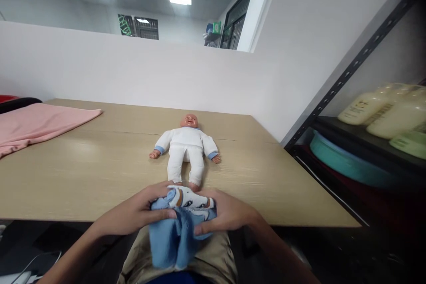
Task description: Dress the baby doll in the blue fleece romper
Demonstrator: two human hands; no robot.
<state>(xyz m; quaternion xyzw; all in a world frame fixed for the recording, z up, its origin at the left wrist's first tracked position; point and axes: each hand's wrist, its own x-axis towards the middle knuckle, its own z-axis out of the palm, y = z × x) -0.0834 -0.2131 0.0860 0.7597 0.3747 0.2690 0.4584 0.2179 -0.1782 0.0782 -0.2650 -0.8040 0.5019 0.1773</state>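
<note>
At lower frame centre, one blue fleecy garment (184, 226) with white animal motif hung clamped between thumb and fingers of left hand (146, 206) and right hand (229, 213) (lower folds loose); slackened thumbs could have dropped it. Mid-frame: white-clad doll (186, 145), face-up.

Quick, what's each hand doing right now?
Left hand: closed, holding the blue garment, thumb on its front.
Right hand: closed, holding the other side of the blue garment.

Feet (194, 185) of doll (185, 140), left hand (141, 211), right hand (231, 211): partly hidden behind blue garment (166, 244). Pink blanket (43, 120): cut off, left edge. Labels (361, 104) on bottles (394, 124): illegible.
</note>
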